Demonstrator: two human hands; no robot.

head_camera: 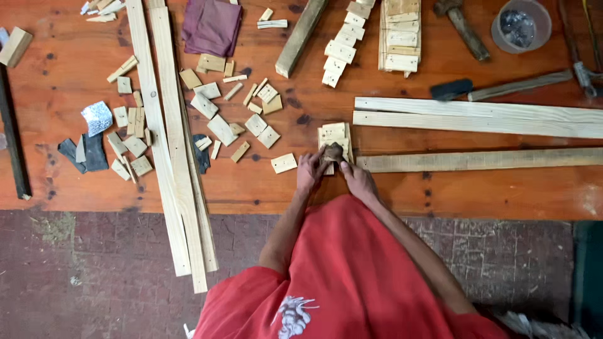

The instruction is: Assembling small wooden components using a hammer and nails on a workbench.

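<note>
Workbench: wide orange-brown wooden bench top (75,75), scuffed and dark-spotted; everything below is placed against it. Its near edge meets a worn, reddish tiled floor (94,276).
Long slats: pale, planed wooden slats (169,125) cross the bench's left half and overhang its near edge; two more pale slats (477,116) and a greyer one lie along the right half.
Cloth: folded purple cloth (212,26) at the bench's far edge, left of centre.
Tools: dark-headed hammer with a worn wooden handle (461,25) and a clear plastic tub of small metal pieces (521,25) at the far right corner.
Scattered blocks: many small pale wooden offcuts (220,129) spread over the left-centre.
Stack: short stack of small pale square wooden tiles (333,135) near the bench's front edge, centre.
Held piece: small dark brown rounded lump (333,152), just at the stack's near side; what it is cannot be told.
Left hand: left hand (311,169) curled, fingertips pinching the lump's left side.
Right hand: right hand (357,179) closed on the lump's right side, thumb on top.
Handling: the lump looks light and stiff, likely rough rather than slippery; best pinched by its sides. The tiles look light, rigid, easily nudged askew.
</note>
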